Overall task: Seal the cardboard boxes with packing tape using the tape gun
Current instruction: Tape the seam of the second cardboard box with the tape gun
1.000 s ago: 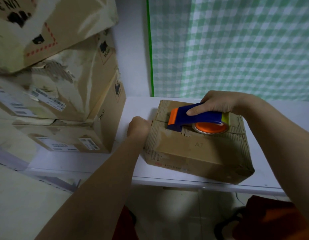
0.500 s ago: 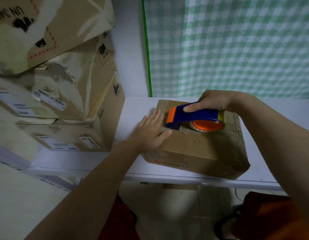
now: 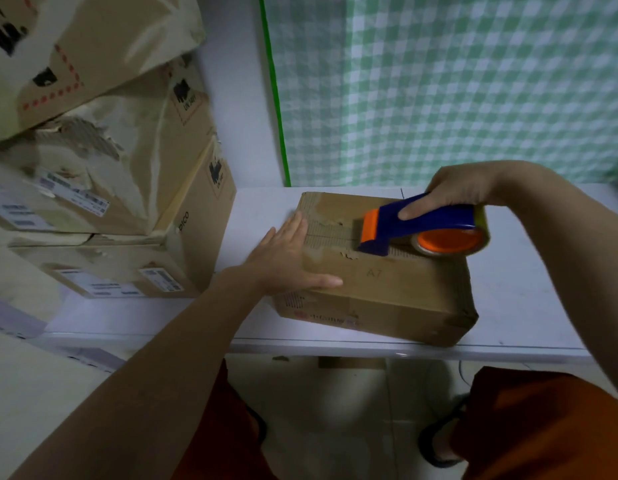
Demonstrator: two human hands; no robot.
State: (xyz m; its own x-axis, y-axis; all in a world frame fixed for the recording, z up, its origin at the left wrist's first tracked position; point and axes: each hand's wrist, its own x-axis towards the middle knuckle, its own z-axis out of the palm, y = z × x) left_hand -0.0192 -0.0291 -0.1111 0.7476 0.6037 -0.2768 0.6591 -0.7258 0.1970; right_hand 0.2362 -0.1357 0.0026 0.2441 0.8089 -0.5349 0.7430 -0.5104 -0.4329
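Since the earlier frame, the tape gun [image 3: 421,225] has travelled along the top of the cardboard box [image 3: 387,271] toward the desk's right edge, baring more of the torn, ribbed strip along the middle seam, while the left hand [image 3: 290,258] has slid a little farther onto the box's left end.

That left hand lies flat, fingers [image 3: 293,225] straight and together pointing toward the desk's back edge, thumb stretched along the near top edge of the box; it presses the carton without gripping it. The right hand [image 3: 463,188] is wrapped round the blue body of the tape gun, thumb laid along its near side, the other fingers curled over the far side. The gun's orange nose points toward the left hand and touches the box top at the seam; its orange roll of tape [image 3: 449,242] sits under the hand, at the right part of the box top. Whether fresh tape lies on the seam cannot be told.

The box marked "A7" sits on the white desk [image 3: 529,289], close to the front edge and roughly midway along it, turned slightly askew. At the desk's left edge stands a stack of worn cardboard boxes [image 3: 103,174] with labels, well apart from the left hand. Behind the desk's back edge hangs a green checked curtain [image 3: 456,84].
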